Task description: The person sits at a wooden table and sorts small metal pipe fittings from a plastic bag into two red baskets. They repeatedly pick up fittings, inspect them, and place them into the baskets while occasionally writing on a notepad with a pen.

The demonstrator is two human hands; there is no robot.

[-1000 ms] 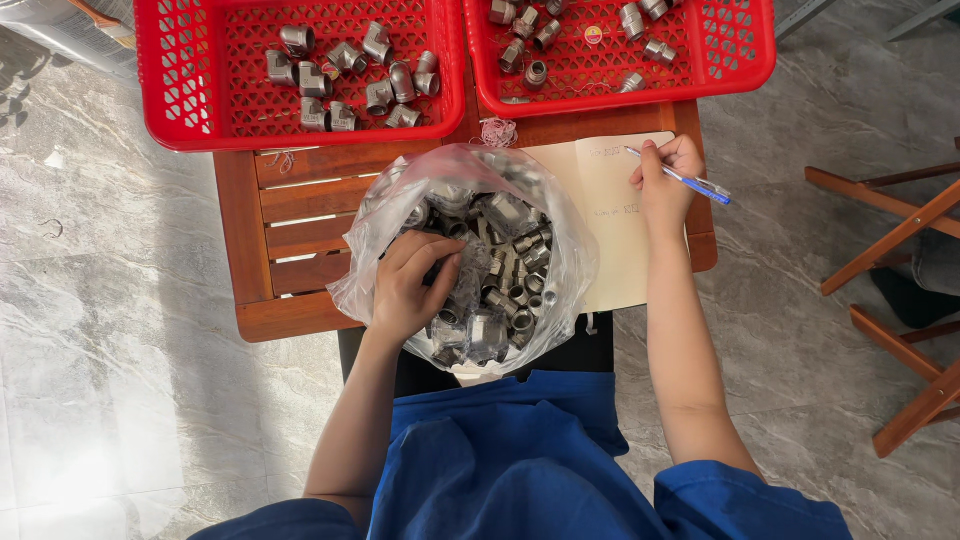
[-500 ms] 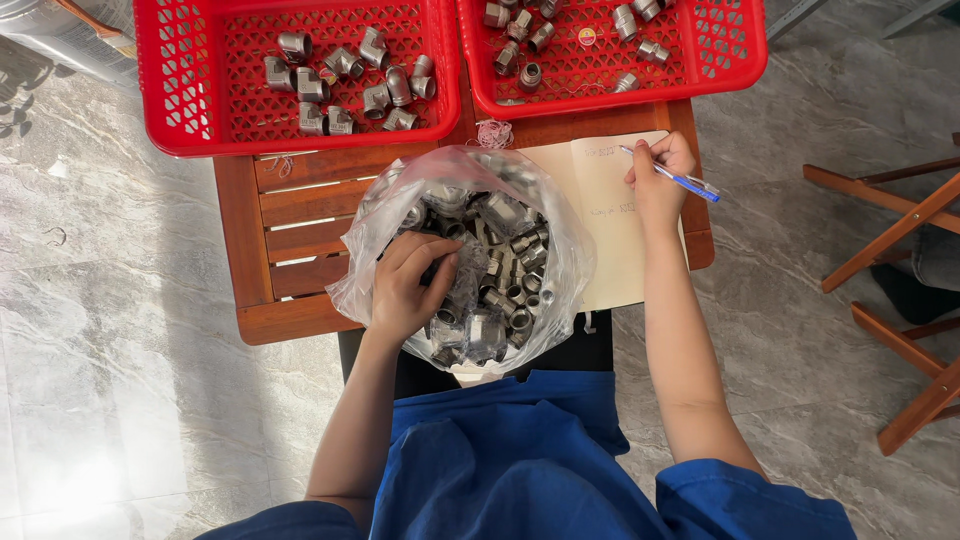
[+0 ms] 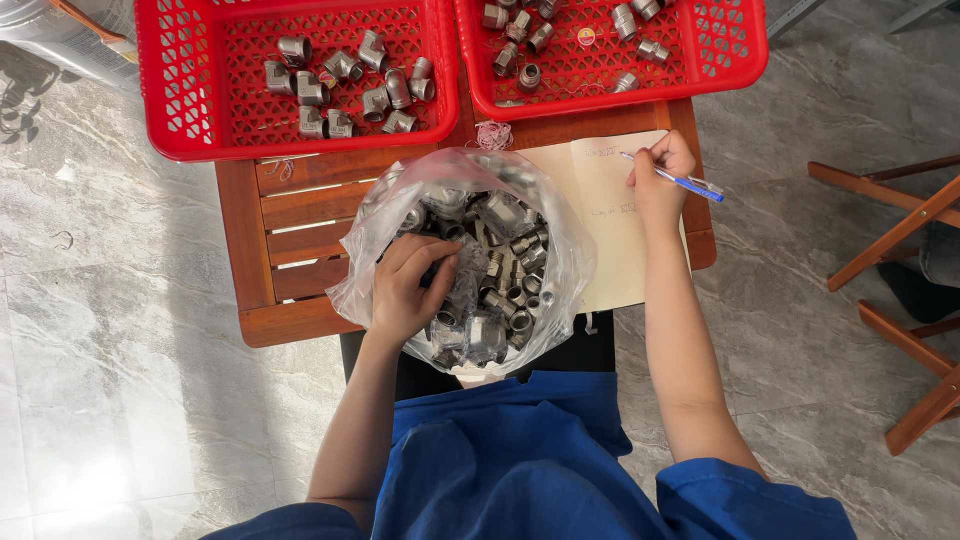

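This looks like a small workshop or a sorting corner for hardware stock. A low wooden slat table stands on a grey marble-look tiled floor, with two red plastic baskets holding loose metal pipe fittings. A clear bag is full of more fittings, and an open notebook lies beside it, as for a tally. Folding wooden chairs stand to the right. The person wears a blue work top.
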